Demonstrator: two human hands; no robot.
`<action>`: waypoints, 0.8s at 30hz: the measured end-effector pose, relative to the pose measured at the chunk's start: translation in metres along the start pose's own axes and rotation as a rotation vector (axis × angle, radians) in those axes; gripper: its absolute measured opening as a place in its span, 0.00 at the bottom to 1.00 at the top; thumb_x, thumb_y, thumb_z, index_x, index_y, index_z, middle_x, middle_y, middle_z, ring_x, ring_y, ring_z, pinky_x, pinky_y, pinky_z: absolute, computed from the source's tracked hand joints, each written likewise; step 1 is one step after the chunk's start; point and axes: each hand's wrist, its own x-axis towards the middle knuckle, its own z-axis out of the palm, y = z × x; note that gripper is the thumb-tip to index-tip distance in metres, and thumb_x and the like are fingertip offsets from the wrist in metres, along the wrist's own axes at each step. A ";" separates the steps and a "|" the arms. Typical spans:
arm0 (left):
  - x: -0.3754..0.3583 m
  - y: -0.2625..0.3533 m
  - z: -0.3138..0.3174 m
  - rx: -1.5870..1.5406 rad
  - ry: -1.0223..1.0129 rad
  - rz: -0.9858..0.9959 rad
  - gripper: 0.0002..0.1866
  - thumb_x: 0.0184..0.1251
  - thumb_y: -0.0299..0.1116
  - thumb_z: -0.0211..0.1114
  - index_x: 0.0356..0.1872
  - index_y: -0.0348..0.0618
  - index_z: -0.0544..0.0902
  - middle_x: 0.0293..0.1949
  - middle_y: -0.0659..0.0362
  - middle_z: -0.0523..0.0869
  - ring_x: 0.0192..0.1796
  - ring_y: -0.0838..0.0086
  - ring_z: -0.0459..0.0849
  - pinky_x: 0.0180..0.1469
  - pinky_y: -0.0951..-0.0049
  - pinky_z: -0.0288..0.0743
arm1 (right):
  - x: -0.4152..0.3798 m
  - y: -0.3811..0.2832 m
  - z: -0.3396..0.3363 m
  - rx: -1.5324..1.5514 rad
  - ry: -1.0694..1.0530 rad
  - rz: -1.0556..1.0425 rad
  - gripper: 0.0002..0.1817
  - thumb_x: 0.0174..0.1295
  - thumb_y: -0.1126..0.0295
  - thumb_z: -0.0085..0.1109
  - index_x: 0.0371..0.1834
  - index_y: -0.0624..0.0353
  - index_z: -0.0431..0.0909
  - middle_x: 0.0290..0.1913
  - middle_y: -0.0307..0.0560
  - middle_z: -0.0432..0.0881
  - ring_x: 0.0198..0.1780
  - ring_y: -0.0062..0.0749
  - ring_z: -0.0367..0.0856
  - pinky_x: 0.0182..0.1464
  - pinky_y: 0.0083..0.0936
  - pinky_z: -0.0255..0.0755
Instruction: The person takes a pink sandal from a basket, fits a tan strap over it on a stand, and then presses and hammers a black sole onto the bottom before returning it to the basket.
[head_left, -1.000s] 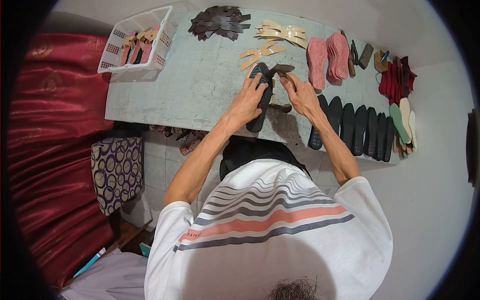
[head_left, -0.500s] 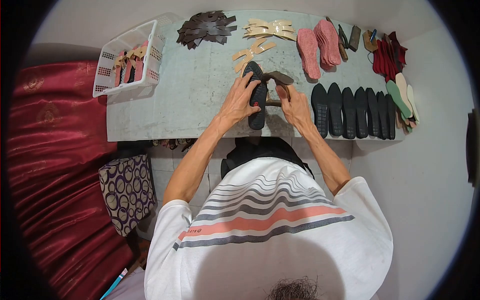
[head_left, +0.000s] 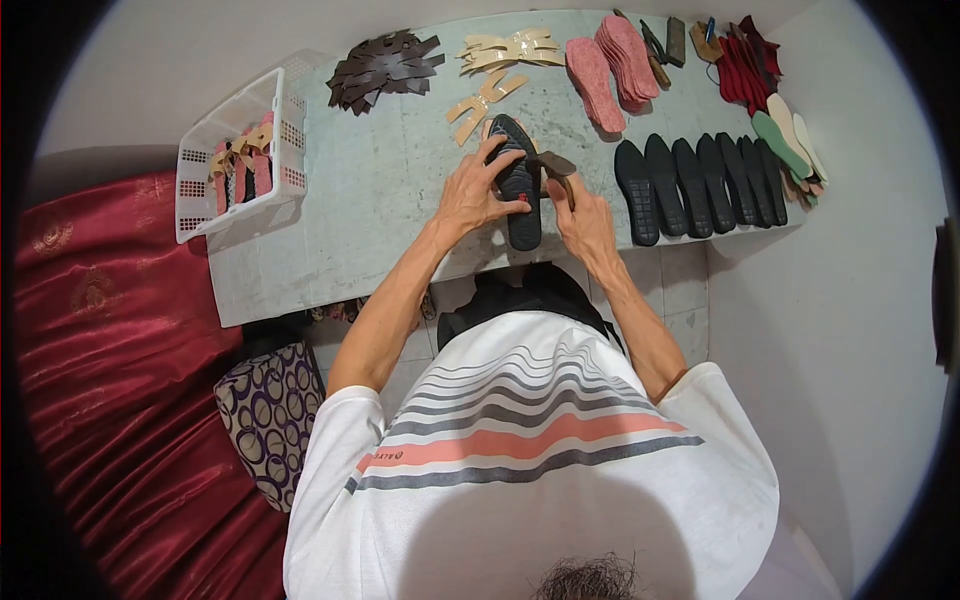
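Note:
My left hand (head_left: 474, 190) grips a black shoe sole (head_left: 520, 182) from its left side, fingers spread over its upper part and thumb near a small red mark. The sole stands lengthwise near the front edge of the table, tread side up. My right hand (head_left: 583, 220) is closed on a hammer, whose dark head (head_left: 556, 164) is close to the sole's right edge. Most of the handle is hidden by my fingers. Beige strap pieces (head_left: 486, 103) lie just beyond the sole.
On the table (head_left: 350, 220) are a white basket (head_left: 283, 180), brown straps (head_left: 385, 70), beige straps (head_left: 512, 50), pink insoles (head_left: 597, 85), a row of black soles (head_left: 690, 185), dark tools (head_left: 676, 42), red pieces (head_left: 745, 70) and green and cream insoles (head_left: 782, 145). A patterned cushion (head_left: 272, 415) is below left.
The view has turned, so the table appears tilted. The hammer head is now lower and closer to the sole's right side. Both hands keep their holds.

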 end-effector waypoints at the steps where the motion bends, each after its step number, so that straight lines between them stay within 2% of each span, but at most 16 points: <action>1: -0.001 -0.001 0.000 -0.001 -0.005 0.000 0.48 0.43 0.59 0.88 0.71 0.64 0.80 0.77 0.57 0.71 0.68 0.49 0.79 0.67 0.50 0.79 | -0.004 -0.002 0.002 0.001 0.000 0.005 0.22 0.79 0.47 0.54 0.48 0.57 0.79 0.27 0.67 0.84 0.34 0.72 0.85 0.35 0.59 0.73; 3: 0.001 -0.002 0.000 -0.005 0.027 0.054 0.47 0.42 0.53 0.88 0.70 0.60 0.79 0.76 0.54 0.70 0.66 0.46 0.81 0.67 0.49 0.80 | -0.012 -0.006 0.005 0.045 0.104 -0.079 0.21 0.79 0.47 0.56 0.47 0.57 0.79 0.27 0.68 0.84 0.34 0.72 0.85 0.35 0.59 0.74; 6: 0.001 -0.005 0.002 -0.124 0.004 0.058 0.47 0.43 0.52 0.88 0.70 0.57 0.79 0.76 0.52 0.70 0.67 0.45 0.81 0.67 0.49 0.81 | -0.014 -0.002 0.015 -0.016 0.081 -0.046 0.21 0.79 0.49 0.57 0.47 0.58 0.78 0.26 0.66 0.84 0.32 0.71 0.85 0.34 0.58 0.73; 10: 0.002 -0.003 -0.002 -0.111 0.015 0.093 0.47 0.44 0.50 0.88 0.70 0.54 0.79 0.76 0.49 0.69 0.66 0.44 0.82 0.66 0.51 0.82 | -0.026 -0.011 0.019 0.002 0.146 -0.040 0.20 0.79 0.49 0.56 0.46 0.58 0.77 0.26 0.66 0.84 0.32 0.71 0.85 0.33 0.57 0.73; 12: 0.000 -0.002 -0.004 -0.191 -0.027 0.053 0.45 0.45 0.49 0.87 0.69 0.53 0.79 0.76 0.48 0.68 0.66 0.44 0.82 0.65 0.52 0.83 | -0.030 -0.011 0.025 -0.040 0.121 -0.016 0.21 0.79 0.49 0.56 0.46 0.58 0.76 0.27 0.66 0.84 0.33 0.71 0.85 0.34 0.58 0.73; 15: 0.001 -0.006 -0.004 -0.158 0.003 0.117 0.44 0.49 0.46 0.86 0.70 0.51 0.79 0.77 0.46 0.67 0.67 0.44 0.81 0.66 0.52 0.82 | -0.035 -0.014 0.030 0.002 0.127 0.022 0.21 0.79 0.47 0.55 0.46 0.58 0.76 0.29 0.67 0.85 0.35 0.72 0.85 0.36 0.59 0.74; 19: 0.002 -0.010 -0.001 -0.239 -0.074 0.053 0.42 0.51 0.45 0.84 0.71 0.50 0.80 0.77 0.46 0.67 0.68 0.44 0.81 0.67 0.52 0.81 | -0.043 -0.013 0.035 -0.018 0.133 0.066 0.21 0.80 0.48 0.54 0.46 0.58 0.76 0.30 0.67 0.85 0.36 0.72 0.85 0.37 0.58 0.74; 21: 0.002 -0.013 0.000 -0.169 -0.020 0.103 0.41 0.53 0.48 0.84 0.72 0.56 0.80 0.78 0.50 0.65 0.63 0.50 0.84 0.59 0.56 0.85 | -0.050 -0.009 0.032 0.064 0.224 0.142 0.21 0.80 0.48 0.52 0.48 0.57 0.77 0.34 0.67 0.86 0.39 0.72 0.86 0.40 0.58 0.75; 24: 0.002 -0.011 0.000 -0.169 -0.019 0.092 0.41 0.53 0.49 0.84 0.72 0.56 0.81 0.78 0.50 0.66 0.63 0.50 0.84 0.59 0.56 0.85 | -0.056 0.019 0.030 -0.074 0.374 0.230 0.20 0.81 0.49 0.50 0.52 0.56 0.78 0.39 0.66 0.88 0.43 0.71 0.86 0.44 0.59 0.74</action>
